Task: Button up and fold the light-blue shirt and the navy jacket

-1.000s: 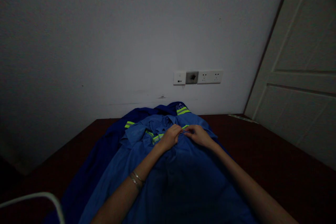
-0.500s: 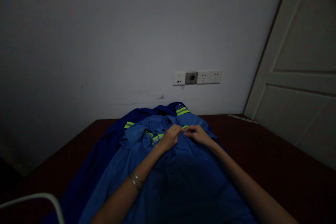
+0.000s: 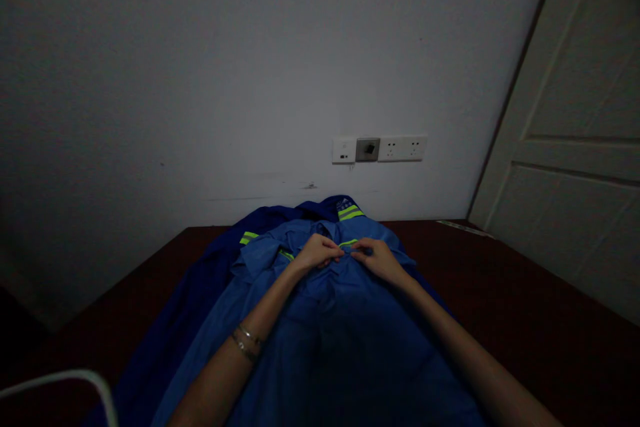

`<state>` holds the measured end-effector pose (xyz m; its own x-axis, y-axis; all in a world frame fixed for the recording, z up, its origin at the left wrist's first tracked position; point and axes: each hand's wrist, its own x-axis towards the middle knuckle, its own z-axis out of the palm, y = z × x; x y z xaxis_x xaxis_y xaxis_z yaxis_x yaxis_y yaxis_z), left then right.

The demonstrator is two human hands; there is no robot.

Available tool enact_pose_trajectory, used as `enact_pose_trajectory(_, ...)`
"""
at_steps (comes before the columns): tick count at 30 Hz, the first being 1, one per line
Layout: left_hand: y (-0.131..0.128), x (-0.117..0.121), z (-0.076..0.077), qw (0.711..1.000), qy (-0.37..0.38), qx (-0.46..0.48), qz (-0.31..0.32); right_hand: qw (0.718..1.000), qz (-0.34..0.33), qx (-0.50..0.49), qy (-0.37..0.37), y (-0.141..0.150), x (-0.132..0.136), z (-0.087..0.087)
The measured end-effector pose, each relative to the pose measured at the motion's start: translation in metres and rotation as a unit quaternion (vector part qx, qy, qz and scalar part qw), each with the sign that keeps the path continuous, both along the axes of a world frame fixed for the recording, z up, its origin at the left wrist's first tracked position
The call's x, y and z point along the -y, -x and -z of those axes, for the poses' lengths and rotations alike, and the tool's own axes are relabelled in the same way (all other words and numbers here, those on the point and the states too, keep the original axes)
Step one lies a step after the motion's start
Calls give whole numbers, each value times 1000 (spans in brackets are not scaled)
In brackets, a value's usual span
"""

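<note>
Head view: light-blue garment (image 3: pixel 350 320) spreads beneath and around the fingers. Left hand (image 3: pixel 316 251) and right hand (image 3: pixel 379 259) pinch its cloth, fingertips drawn together. Judged light, soft, limp, easily creased; best hold: the gathered fold between fingertips.

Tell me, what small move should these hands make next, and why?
Perhaps ease them slightly apart to smooth the cloth: the left hand and right hand seem to pinch the light blue garment close together, and it is creased just below their fingertips.
</note>
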<state>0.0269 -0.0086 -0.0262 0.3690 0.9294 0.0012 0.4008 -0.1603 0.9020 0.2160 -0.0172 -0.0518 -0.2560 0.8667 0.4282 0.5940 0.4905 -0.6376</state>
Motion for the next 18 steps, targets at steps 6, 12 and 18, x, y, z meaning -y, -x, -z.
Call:
enact_pose_trajectory(6, -8, 5, 9, 990, 101, 95, -34, 998, 6, 52, -34, 4, 9, -5)
enact_pose_trajectory(12, -12, 4, 12, 978, 155, 123, -61, 996, 3, 84, -41, 3, 12, -8)
enact_pose_trajectory(18, -11, 1, 16, 962, 197, 180, -63, 996, -18, 88, -27, 2, 10, -9)
